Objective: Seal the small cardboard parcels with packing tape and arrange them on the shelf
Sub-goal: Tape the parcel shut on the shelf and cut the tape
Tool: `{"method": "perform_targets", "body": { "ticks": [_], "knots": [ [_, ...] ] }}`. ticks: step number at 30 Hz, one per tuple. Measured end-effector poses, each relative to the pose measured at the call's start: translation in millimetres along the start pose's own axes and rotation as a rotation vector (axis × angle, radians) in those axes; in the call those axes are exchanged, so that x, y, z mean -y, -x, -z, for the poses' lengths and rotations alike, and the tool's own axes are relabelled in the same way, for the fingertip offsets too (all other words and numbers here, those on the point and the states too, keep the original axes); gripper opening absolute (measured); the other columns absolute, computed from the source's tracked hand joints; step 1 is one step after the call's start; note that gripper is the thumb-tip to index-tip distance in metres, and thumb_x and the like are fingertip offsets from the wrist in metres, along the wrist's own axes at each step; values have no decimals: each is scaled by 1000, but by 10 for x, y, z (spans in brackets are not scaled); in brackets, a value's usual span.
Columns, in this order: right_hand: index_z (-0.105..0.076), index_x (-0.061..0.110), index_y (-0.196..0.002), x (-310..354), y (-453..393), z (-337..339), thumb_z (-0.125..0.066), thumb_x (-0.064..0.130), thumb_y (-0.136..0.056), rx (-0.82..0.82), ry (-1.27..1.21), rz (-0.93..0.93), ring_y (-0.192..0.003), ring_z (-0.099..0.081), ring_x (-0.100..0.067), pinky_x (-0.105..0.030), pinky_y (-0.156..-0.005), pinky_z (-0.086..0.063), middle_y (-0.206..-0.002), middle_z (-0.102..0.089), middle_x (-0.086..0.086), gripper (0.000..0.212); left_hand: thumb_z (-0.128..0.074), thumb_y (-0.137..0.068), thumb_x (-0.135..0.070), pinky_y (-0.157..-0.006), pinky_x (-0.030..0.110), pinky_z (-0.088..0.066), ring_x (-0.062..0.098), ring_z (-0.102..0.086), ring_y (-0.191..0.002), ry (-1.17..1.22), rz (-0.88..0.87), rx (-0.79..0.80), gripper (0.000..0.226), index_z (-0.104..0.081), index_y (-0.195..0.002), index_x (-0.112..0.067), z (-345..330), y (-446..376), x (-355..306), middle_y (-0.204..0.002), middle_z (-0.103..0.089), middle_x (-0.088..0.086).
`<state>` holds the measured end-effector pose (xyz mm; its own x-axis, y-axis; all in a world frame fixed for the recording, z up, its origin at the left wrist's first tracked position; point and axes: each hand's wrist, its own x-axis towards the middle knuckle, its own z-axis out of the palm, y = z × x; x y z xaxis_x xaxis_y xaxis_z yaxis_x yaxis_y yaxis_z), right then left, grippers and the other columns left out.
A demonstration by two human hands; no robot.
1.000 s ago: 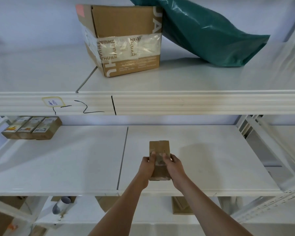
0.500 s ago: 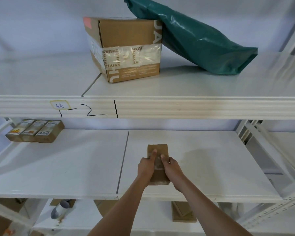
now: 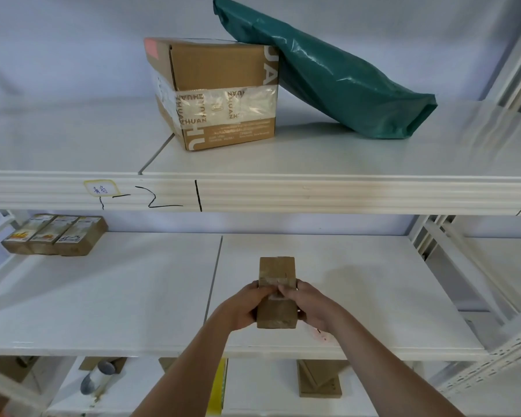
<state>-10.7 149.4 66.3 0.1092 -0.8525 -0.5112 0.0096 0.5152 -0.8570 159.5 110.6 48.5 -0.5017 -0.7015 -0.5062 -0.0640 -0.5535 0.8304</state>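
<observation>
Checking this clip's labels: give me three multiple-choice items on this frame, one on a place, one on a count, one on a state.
1. Where does the green bag lie?
A. top shelf, leaning on the big carton
B. middle shelf
C. floor

2. How many labelled small boxes sit at the middle shelf's left?
A. one
B. three
C. five

3. How is the small parcel held?
A. left hand only
B. by neither hand
C. both hands grip it

Answers:
1 A, its upper end rests on the big carton.
2 B, three sit side by side.
3 C, left hand and right hand clasp its sides.
</observation>
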Motion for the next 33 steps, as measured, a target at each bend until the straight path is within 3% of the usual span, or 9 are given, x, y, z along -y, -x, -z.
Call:
{"method": "perform_targets", "body": {
  "ticks": [4, 9, 12, 14, 18, 22, 25, 28, 33],
  "knots": [
    [-60, 22, -127, 13, 52, 47, -65, 24, -99, 6, 36, 1, -106, -71, -17, -30, -82, -59, -116, -74, 0, 28, -74, -90, -35, -87, 41, -60, 27, -71, -107, -81, 4, -50, 45, -62, -129, -16, 78, 86, 35, -118, -73, 10],
    [-58, 20, -133, -67, 21, -14, -69, 22, -97, -16, 1, 22, -107, -72, -20, -37, -92, -59, -117, -74, -2, 37, -76, -90, -23, -93, 46, -58, 27, -73, -104, -75, -61, -113, 50, -59, -133, -5, 105, 72, 102, -115, -74, 12],
    [-59, 21, -134, -110, 52, -3, -73, 29, -93, -11, -8, 62, -107, -72, -17, -34, -91, -59, -116, -75, 1, 44, -72, -92, -29, -88, 40, -59, 28, -71, -109, -47, -62, -46, 51, -57, -136, -9, 136, 126, 144, -121, -72, 11],
    [-58, 21, -136, -130, 52, -12, -68, 38, -96, -9, -78, 73, -111, -71, -18, -36, -96, -58, -122, -73, 0, 45, -72, -90, -31, -92, 43, -58, 31, -68, -115, 13, -59, 16, 55, -55, -138, -11, 138, 159, 140, -127, -68, 13],
    [-55, 20, -135, -148, 77, -21, -65, 31, -98, 16, -160, 82, -112, -70, -18, -35, -97, -57, -124, -72, -2, 40, -74, -89, -12, -99, 48, -54, 34, -65, -119, 79, -80, 91, 57, -52, -142, -10, 154, 145, 119, -131, -66, 17],
    [-56, 26, -133, -144, 146, -5, -70, 21, -96, 70, -115, 50, -110, -71, -17, -29, -88, -58, -120, -74, 0, 39, -83, -80, -28, -96, 51, -56, 31, -69, -112, -12, -69, 21, 65, -55, -139, -22, 184, 157, 112, -127, -68, 11],
    [-56, 26, -134, -172, 123, 24, -71, 15, -95, 67, -118, 48, -110, -71, -21, -35, -94, -58, -119, -74, -2, 43, -84, -77, -35, -92, 48, -59, 28, -72, -107, -84, -83, -6, 72, -53, -140, -20, 182, 125, 159, -123, -70, 8],
    [-54, 25, -136, -196, 114, 13, -73, 9, -92, 61, -132, 57, -112, -70, -24, -42, -101, -55, -119, -75, -5, 51, -87, -72, -35, -92, 47, -59, 27, -72, -105, -111, -112, -19, 81, -51, -140, -14, 161, 123, 172, -120, -72, 9],
    [-54, 26, -134, -237, 154, -28, -73, 6, -91, 5, -147, 71, -108, -71, -24, -38, -95, -57, -117, -75, -8, 51, -86, -75, -28, -94, 47, -58, 26, -72, -106, -94, -98, -28, 78, -47, -141, -12, 167, 148, 167, -120, -71, 11]
  ]
}}
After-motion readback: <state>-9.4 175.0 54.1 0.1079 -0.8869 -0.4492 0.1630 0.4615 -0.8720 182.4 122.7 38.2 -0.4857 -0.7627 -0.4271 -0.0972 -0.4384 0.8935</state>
